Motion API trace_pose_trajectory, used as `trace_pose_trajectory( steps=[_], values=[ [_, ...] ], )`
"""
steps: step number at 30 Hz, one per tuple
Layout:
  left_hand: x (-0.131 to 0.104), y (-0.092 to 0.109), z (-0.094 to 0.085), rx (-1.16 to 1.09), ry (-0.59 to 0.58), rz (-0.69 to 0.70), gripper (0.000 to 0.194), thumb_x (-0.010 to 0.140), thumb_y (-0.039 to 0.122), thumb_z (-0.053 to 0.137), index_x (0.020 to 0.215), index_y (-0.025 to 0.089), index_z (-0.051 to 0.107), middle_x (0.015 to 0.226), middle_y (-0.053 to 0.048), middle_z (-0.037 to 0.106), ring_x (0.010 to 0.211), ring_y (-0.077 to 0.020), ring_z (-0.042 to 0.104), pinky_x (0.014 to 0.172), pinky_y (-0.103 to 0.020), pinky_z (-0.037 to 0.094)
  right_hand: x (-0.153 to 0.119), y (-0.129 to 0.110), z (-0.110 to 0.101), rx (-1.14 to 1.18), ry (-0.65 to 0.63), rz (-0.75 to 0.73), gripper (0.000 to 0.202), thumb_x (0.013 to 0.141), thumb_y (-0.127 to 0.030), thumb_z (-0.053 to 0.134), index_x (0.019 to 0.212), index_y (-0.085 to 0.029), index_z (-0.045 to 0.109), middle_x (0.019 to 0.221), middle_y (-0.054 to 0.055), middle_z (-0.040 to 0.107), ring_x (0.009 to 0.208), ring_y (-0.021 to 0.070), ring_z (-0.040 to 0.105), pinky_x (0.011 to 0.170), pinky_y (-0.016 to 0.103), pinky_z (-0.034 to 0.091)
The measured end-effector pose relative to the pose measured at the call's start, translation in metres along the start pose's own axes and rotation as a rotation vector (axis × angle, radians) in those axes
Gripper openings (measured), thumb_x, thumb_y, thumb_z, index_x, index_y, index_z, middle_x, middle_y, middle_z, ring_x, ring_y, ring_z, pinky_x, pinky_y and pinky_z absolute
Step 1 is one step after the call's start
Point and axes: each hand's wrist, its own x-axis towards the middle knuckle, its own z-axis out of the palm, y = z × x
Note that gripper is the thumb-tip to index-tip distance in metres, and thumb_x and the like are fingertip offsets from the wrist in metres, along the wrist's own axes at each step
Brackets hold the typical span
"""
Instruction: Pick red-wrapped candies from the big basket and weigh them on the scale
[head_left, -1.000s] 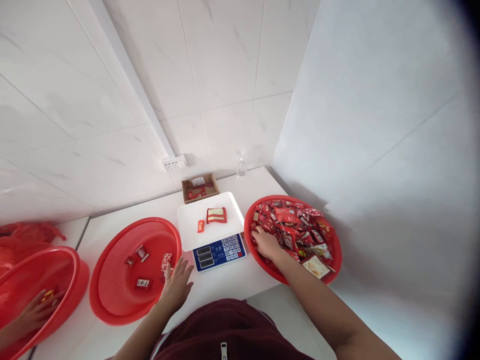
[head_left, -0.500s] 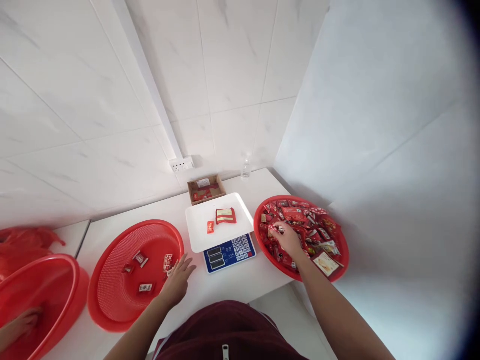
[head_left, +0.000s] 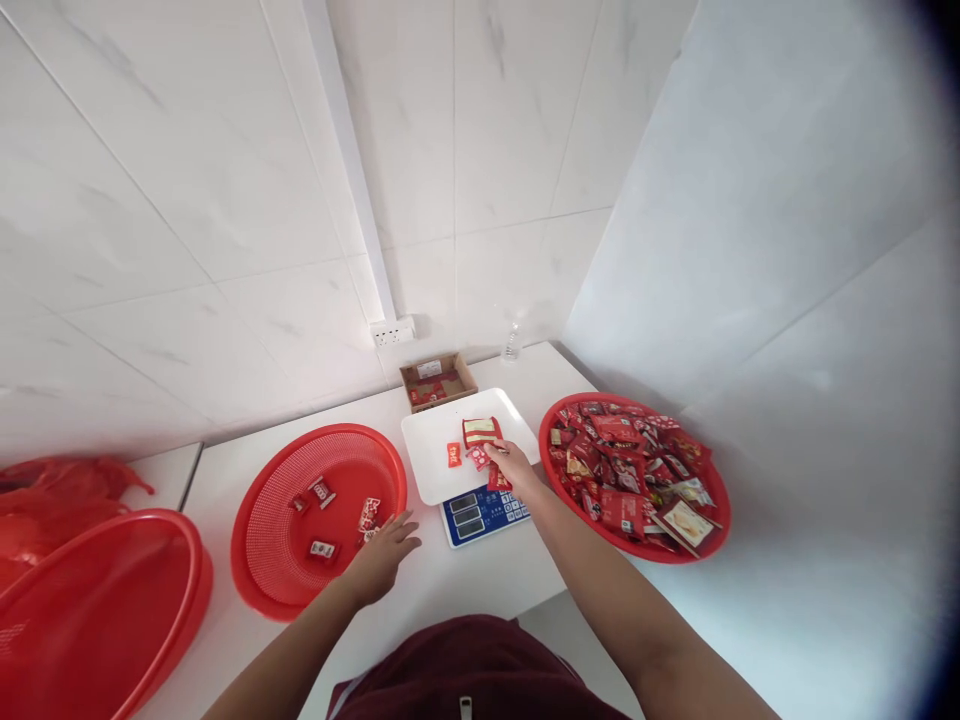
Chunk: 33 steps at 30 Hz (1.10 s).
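My right hand (head_left: 513, 466) is closed on small snack packets over the white pan (head_left: 426, 470) of a weighing scale. One is a pink-and-white packet (head_left: 477, 458), and a red packet (head_left: 498, 479) shows below the fingers. On the pan lie a larger red packet (head_left: 481, 430) with a pale label and a small orange-red packet (head_left: 454, 455). My left hand (head_left: 384, 560), fingers spread, rests at the right rim of a red mesh basket (head_left: 247, 535). Several small packets lie inside, including a red-and-white one (head_left: 369, 514) near my fingers. The scale's blue keypad panel (head_left: 491, 516) is partly behind my right hand.
To the right, a red basket (head_left: 720, 535) is heaped with red snack packets. A cardboard box (head_left: 439, 382) and a clear plastic bottle (head_left: 511, 342) stand near the wall. At left are another red basket (head_left: 199, 590) and red bags (head_left: 60, 500). A socket strip (head_left: 392, 331) sits on the wall.
My right hand has moved left from the heaped basket to the scale pan with packets in it. My left hand stays at the basket rim. Another person's hand has left the far-left basket.
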Motion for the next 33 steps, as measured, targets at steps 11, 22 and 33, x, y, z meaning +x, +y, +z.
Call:
trace_pose_trajectory(
  steps=[11,22,33],
  values=[
    [-0.015,0.012,0.007,0.002,0.186,0.002,0.049,0.073,-0.003,0.043,0.111,0.02,0.062,0.126,-0.009,0.059,0.131,-0.0286,0.041,0.105,-0.053,0.038,0.006,-0.001,-0.007,0.119,0.186,0.118,0.057,0.074,-0.015,0.063,0.127,-0.02,0.042,0.073,-0.002,0.065,0.06,0.011,0.064,0.057,0.021,0.055],
    [-0.029,0.01,0.012,-0.073,0.312,-0.024,0.042,0.076,0.002,0.045,0.109,0.022,0.062,0.122,-0.009,0.062,0.127,-0.0286,0.046,0.102,-0.053,0.042,0.004,-0.008,0.001,0.147,0.126,0.12,0.055,0.07,-0.016,0.072,0.118,-0.02,0.047,0.073,-0.001,0.065,0.063,0.0137,0.066,0.058,0.023,0.057],
    [-0.036,0.008,0.014,-0.102,0.309,-0.07,0.041,0.077,0.003,0.044,0.11,0.022,0.062,0.121,-0.009,0.063,0.125,-0.0271,0.049,0.102,-0.05,0.043,-0.002,-0.006,-0.004,0.063,0.027,0.1,0.034,0.069,-0.013,0.069,0.1,-0.02,0.056,0.071,-0.002,0.066,0.063,0.0127,0.067,0.061,0.025,0.058]
  ],
)
